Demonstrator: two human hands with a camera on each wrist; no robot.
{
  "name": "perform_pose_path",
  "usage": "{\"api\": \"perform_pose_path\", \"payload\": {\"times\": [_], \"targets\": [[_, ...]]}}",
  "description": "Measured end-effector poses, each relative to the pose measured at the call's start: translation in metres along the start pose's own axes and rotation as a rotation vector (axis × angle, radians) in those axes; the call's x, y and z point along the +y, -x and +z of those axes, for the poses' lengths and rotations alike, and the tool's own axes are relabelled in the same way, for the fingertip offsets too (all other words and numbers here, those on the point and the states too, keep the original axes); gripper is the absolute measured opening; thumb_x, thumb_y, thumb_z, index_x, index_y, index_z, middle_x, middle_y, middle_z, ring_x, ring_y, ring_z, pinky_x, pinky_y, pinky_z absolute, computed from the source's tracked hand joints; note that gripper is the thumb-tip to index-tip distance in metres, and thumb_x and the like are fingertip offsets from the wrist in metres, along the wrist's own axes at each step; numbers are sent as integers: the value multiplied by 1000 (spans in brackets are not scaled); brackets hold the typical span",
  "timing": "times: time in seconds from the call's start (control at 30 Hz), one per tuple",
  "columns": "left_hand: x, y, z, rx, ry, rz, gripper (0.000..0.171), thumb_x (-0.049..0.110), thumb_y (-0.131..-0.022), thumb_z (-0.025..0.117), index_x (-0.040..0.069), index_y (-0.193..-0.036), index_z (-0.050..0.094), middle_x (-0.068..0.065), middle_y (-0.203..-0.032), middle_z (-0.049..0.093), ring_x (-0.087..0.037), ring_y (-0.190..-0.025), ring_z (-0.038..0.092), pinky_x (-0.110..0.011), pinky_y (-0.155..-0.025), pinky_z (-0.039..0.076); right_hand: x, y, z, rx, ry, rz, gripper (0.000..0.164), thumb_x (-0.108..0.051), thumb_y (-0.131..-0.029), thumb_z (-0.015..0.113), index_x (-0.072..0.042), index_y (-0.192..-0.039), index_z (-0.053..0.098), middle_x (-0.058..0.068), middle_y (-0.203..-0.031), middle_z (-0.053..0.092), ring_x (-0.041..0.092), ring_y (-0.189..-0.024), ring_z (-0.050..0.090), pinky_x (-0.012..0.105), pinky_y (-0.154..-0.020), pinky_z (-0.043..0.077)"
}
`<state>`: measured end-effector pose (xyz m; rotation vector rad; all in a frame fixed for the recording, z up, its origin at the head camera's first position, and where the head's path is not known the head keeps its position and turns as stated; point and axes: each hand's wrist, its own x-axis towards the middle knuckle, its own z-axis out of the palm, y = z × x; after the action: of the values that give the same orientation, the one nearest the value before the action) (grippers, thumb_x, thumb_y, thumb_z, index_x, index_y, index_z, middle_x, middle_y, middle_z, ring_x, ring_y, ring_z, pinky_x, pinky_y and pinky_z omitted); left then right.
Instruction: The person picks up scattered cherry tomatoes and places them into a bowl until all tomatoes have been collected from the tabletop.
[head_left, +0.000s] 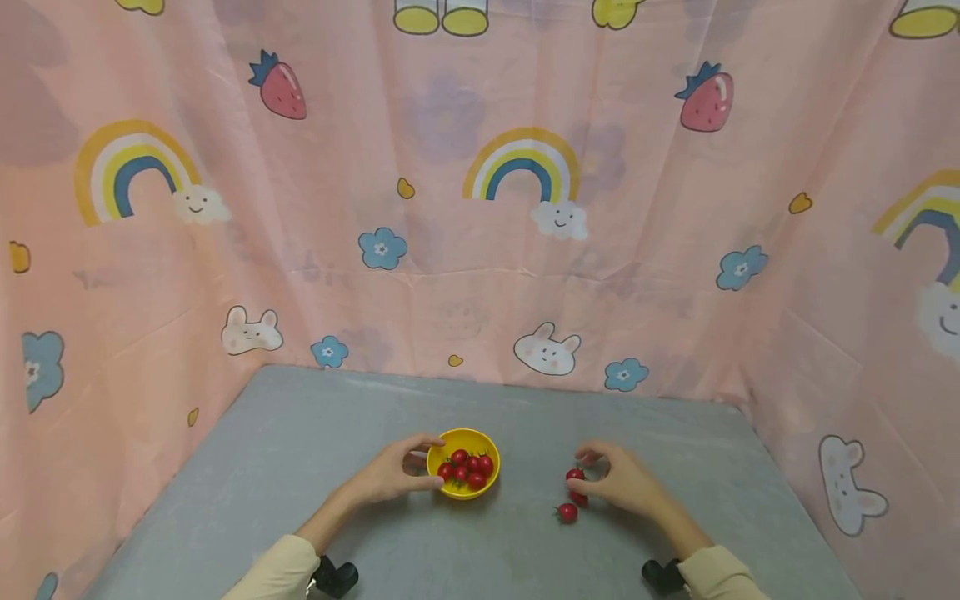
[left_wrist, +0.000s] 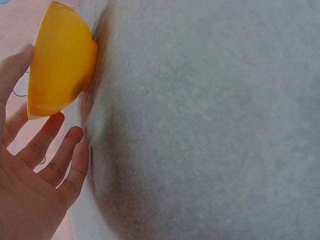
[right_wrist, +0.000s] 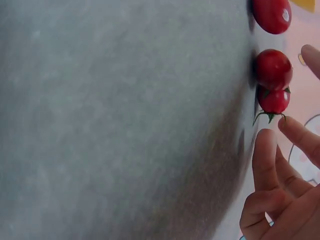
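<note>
A small yellow bowl [head_left: 463, 493] stands on the grey table, with several red cherry tomatoes [head_left: 476, 481] inside. My left hand [head_left: 390, 473] holds the bowl at its left side, thumb at the near rim and index finger at the far rim. In the left wrist view the fingers curve round the bowl's wall [left_wrist: 62, 60]. Farther right, my right hand [head_left: 624, 482] reaches over two cherry tomatoes, thumb and fingers spread apart. The right wrist view shows a round tomato [right_wrist: 273, 70] against a stemmed one [right_wrist: 274, 101], with the index fingertip right at the green stem.
Another cherry tomato [head_left: 567, 513] lies on the table just nearer to me than that pair. The grey tabletop [head_left: 510, 550] ends at a pink patterned curtain [head_left: 450, 292], which hangs at the back and along both sides.
</note>
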<state>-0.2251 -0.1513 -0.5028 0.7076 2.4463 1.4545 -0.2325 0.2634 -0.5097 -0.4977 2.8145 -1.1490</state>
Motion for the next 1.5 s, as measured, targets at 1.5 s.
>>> {"api": "perform_pose_path", "payload": {"times": [1.5], "targets": [[0,-1,0,-2,-6,-14,56,25,-90,81,6,-137,58,-16,-140,55,-32,-114,62,-44,-95,53,-7,-8,1,-69,-39,-113,18,-9,-81,82,-10,-93,68,-1,-87,62,19,-75,56,30,-64,49]]}}
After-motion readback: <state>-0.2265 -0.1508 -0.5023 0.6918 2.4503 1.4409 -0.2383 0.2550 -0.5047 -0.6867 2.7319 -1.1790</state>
